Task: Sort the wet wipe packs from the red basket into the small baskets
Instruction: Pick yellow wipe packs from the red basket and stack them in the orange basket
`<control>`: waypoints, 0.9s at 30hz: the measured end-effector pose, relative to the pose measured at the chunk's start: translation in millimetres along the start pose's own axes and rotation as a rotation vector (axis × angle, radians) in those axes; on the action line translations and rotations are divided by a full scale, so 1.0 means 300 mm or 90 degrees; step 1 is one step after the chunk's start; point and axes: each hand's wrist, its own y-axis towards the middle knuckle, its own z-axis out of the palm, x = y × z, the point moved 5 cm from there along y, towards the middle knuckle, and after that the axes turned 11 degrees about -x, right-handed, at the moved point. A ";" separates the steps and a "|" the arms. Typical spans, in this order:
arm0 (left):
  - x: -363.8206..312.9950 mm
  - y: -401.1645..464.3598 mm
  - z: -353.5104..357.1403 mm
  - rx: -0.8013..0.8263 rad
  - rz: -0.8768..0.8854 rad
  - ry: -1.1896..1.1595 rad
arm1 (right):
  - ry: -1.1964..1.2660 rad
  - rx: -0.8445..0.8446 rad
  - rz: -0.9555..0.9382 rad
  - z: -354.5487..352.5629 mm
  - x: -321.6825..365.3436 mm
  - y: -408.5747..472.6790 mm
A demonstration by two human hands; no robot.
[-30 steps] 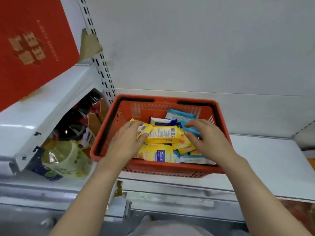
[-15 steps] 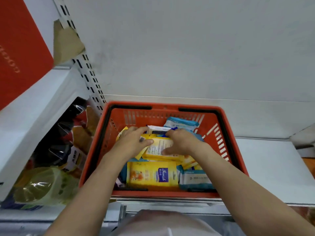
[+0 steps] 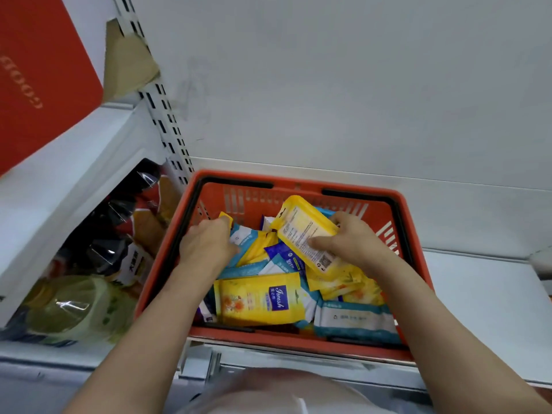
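Observation:
The red basket [image 3: 167, 261] stands on a white shelf and holds several yellow and blue wet wipe packs. My right hand [image 3: 355, 243] grips a yellow pack [image 3: 304, 231], lifted and tilted with its printed back facing me. My left hand [image 3: 206, 246] is down in the basket's left side, its fingers curled round a small yellow pack [image 3: 226, 218] whose corner shows above them. A large yellow pack [image 3: 257, 300] lies flat at the front, with a blue-and-white pack [image 3: 355, 321] beside it at the front right. No small baskets are in view.
The white shelf [image 3: 484, 297] runs on to the right of the basket. On the left, bagged goods [image 3: 119, 234] and a green-labelled bottle [image 3: 74, 312] sit under a slanted white shelf. A red box [image 3: 38, 91] stands top left. A white back wall rises behind.
My right hand has taken hold of a yellow pack and raised it, tilted, above the pile. My left hand has shifted left and deeper into the basket. The camera has moved closer.

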 end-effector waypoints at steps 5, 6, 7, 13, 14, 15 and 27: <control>0.081 0.009 -0.062 -0.142 -0.146 -0.450 | 0.236 -0.121 0.041 0.001 0.016 -0.026; 0.068 0.006 -0.066 -0.130 -0.158 -0.549 | 0.263 -0.135 0.047 0.007 0.027 -0.037; 0.044 -0.002 -0.064 -0.104 -0.166 -0.643 | 0.287 -0.137 0.052 0.022 0.042 -0.049; -0.055 -0.057 -0.031 -0.008 -0.180 -0.836 | 0.532 0.041 0.123 0.143 0.138 -0.150; -0.053 -0.055 -0.034 -0.008 -0.171 -0.845 | 0.545 0.063 0.117 0.146 0.147 -0.163; -0.052 -0.053 -0.040 -0.007 -0.160 -0.848 | 0.545 0.084 0.106 0.147 0.154 -0.176; -0.060 -0.094 -0.037 0.136 -0.137 -0.936 | 0.641 -0.109 0.152 0.020 0.059 -0.281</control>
